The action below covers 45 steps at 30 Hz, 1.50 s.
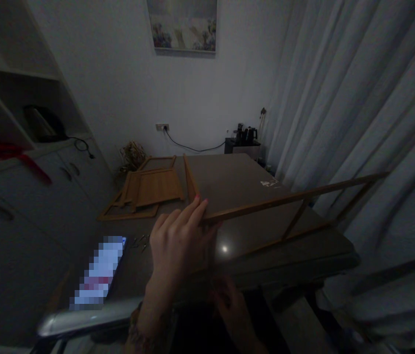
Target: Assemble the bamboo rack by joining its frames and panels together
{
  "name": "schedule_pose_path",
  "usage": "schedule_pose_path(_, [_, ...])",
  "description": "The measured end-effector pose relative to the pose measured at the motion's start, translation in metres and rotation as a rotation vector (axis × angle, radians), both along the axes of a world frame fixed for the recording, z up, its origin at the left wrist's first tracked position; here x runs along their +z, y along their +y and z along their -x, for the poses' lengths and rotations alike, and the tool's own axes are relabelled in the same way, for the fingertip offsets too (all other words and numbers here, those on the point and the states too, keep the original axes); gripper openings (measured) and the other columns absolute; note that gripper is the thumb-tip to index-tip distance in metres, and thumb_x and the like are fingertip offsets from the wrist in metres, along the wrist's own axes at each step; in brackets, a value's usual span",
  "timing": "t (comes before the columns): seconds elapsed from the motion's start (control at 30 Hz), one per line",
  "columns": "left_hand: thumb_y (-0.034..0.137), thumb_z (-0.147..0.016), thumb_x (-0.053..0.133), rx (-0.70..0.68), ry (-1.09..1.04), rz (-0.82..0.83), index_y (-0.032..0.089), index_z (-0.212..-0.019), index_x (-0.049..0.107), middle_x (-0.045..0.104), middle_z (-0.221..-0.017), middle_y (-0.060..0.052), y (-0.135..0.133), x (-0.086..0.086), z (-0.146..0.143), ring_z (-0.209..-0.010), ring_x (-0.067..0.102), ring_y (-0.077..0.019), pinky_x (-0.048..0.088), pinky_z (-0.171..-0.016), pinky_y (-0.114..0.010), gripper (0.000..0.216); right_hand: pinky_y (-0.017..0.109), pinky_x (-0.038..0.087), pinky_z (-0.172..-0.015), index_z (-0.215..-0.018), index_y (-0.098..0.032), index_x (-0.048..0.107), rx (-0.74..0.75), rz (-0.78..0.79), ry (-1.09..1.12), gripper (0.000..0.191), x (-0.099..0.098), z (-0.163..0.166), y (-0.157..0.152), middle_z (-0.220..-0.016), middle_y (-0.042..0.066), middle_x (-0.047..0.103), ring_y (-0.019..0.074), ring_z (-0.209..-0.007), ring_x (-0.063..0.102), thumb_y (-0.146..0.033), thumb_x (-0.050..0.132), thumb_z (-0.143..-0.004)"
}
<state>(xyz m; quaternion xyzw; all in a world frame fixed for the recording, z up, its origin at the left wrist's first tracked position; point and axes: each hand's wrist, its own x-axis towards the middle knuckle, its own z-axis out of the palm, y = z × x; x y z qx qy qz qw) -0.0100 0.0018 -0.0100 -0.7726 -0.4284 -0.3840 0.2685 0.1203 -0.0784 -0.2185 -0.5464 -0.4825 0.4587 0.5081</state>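
My left hand (178, 238) is closed round the near corner of a long wooden frame (266, 204), which stands on its edge and stretches to the right with crossbars. A narrow wooden piece (190, 179) meets that corner and runs away toward the back of the table; whether it is joined there I cannot tell. Lower down, at the table's near edge, my right hand (231, 305) is in shadow with its fingers curled. What it holds, if anything, is too dark to make out. Small dark metal pieces (141, 242) lie just left of my left hand.
Slatted wooden panels and frames (155, 189) are stacked on the grey table (229, 174) at back left. A lit phone (98, 273) lies at front left. Small white bits (269, 183) are on the right side. A curtain (321, 98) hangs close to the frame's far end.
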Motion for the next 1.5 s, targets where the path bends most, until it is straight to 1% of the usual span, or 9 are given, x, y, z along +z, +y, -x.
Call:
schedule_pose_path(0.17, [0.045,-0.083,0.062,-0.008,0.002,0.008,0.020,-0.114,0.065,0.071,-0.113,-0.005,0.000,0.001,-0.001,-0.075,0.068,-0.0218,0.043,-0.063,-0.038,0.040,0.020,0.039,-0.051,-0.105,-0.019,0.057,-0.033,0.108,0.149,0.048,0.011,0.006,-0.001,-0.058,-0.007,0.052,0.0104,-0.053,0.049,-0.059,0.063,-0.079])
schedule_pose_path(0.33, [0.046,-0.083,0.062,-0.003,0.007,0.004,0.021,-0.116,0.064,0.070,-0.115,-0.003,0.000,0.000,-0.001,-0.074,0.068,-0.0212,0.043,-0.062,-0.038,0.041,0.021,0.044,-0.061,-0.105,-0.020,0.060,-0.089,0.134,0.191,0.044,0.017,0.011,-0.006,-0.073,-0.002,0.060,0.0136,-0.067,0.056,-0.059,0.057,-0.083])
schedule_pose_path(0.5, [0.045,-0.084,0.061,0.000,-0.001,-0.007,0.022,-0.115,0.065,0.071,-0.114,-0.003,0.000,-0.001,0.000,-0.073,0.069,-0.0202,0.043,-0.062,-0.036,0.039,0.022,0.050,-0.065,-0.115,-0.021,0.057,-0.166,-0.022,0.036,0.036,0.005,0.017,-0.005,-0.083,0.002,0.067,0.0166,-0.077,0.064,-0.046,0.054,-0.090])
schedule_pose_path(0.67, [0.045,-0.084,0.062,-0.006,0.001,0.009,0.021,-0.115,0.064,0.071,-0.114,-0.004,0.000,0.001,-0.001,-0.076,0.069,-0.0216,0.044,-0.062,-0.037,0.040,0.031,0.055,-0.078,-0.107,-0.022,0.065,-0.250,-0.354,-0.327,0.025,-0.016,0.016,-0.001,-0.095,0.008,0.072,0.0209,-0.086,0.069,-0.038,0.052,-0.092])
schedule_pose_path(0.8, [0.046,-0.083,0.062,-0.001,0.002,0.010,0.022,-0.116,0.064,0.070,-0.116,-0.004,0.000,0.000,0.000,-0.076,0.069,-0.0219,0.044,-0.063,-0.037,0.041,0.033,0.057,-0.081,-0.107,-0.024,0.066,-0.217,-0.431,-0.396,0.026,-0.023,0.009,0.001,-0.098,0.009,0.074,0.0222,-0.089,0.071,-0.040,0.050,-0.094])
schedule_pose_path(0.97, [0.046,-0.085,0.060,0.011,0.012,0.019,0.021,-0.117,0.063,0.070,-0.116,-0.004,0.000,0.000,0.000,-0.076,0.069,-0.0208,0.044,-0.064,-0.037,0.041,0.026,0.058,-0.074,-0.103,-0.021,0.068,-0.115,-0.214,-0.215,0.029,-0.009,-0.002,0.001,-0.094,0.007,0.076,0.0213,-0.085,0.073,-0.044,0.062,-0.087])
schedule_pose_path(1.07, [0.046,-0.085,0.060,0.013,0.021,0.018,0.021,-0.117,0.063,0.070,-0.115,-0.003,0.000,0.000,0.000,-0.077,0.069,-0.0210,0.044,-0.064,-0.038,0.040,0.026,0.057,-0.076,-0.101,-0.022,0.072,-0.048,-0.167,-0.187,0.027,-0.001,-0.004,0.000,-0.094,0.005,0.077,0.0211,-0.083,0.073,-0.043,0.062,-0.088])
schedule_pose_path(1.37, [0.045,-0.084,0.062,-0.008,-0.004,0.012,0.023,-0.116,0.064,0.070,-0.115,-0.004,0.000,0.000,-0.001,-0.074,0.069,-0.0217,0.044,-0.063,-0.038,0.040,0.027,0.053,-0.079,-0.111,-0.032,0.071,0.126,-0.360,-0.497,0.026,0.001,-0.007,0.000,-0.093,0.002,0.073,0.0182,-0.085,0.068,-0.026,0.053,-0.094])
schedule_pose_path(1.5, [0.047,-0.085,0.060,0.006,0.009,0.014,0.022,-0.117,0.064,0.070,-0.116,-0.004,-0.001,0.000,-0.001,-0.077,0.069,-0.0218,0.044,-0.064,-0.038,0.041,0.025,0.053,-0.079,-0.105,-0.030,0.073,0.080,-0.337,-0.422,0.022,0.008,-0.005,0.000,-0.092,0.003,0.069,0.0171,-0.087,0.066,-0.024,0.057,-0.092])
